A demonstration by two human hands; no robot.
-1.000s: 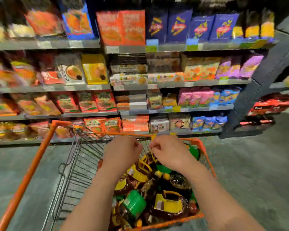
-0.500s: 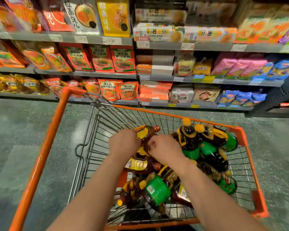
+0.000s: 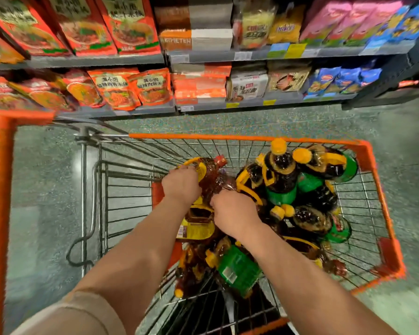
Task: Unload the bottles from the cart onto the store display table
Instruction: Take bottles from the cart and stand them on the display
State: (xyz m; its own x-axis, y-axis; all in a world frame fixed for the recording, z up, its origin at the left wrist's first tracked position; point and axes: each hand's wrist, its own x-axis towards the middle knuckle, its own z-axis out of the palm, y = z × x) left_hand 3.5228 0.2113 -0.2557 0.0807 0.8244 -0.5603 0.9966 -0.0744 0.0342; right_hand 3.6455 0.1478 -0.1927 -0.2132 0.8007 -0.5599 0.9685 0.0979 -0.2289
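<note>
Seemingly both hands [image 3: 182, 183] on bottle [image 3: 212, 176]

1. Both bare forearms reached forward and down from the bottom of the view, converging toward the middle.
2. The left hand [image 3: 181, 184] lay knuckles up, its fingers curled over and gripping something beneath.
3. The right hand [image 3: 235, 213] sat just beside it, slightly nearer, back upward, fingers curled downward in a grip.

I'm in a supermarket aisle.
My orange wire cart [image 3: 240, 136] stands on a speckled floor [image 3: 264, 119] before grey shelves [image 3: 264, 54] packed with snack packets [image 3: 131, 27], price tags [image 3: 295, 50] lining their edges.
</note>
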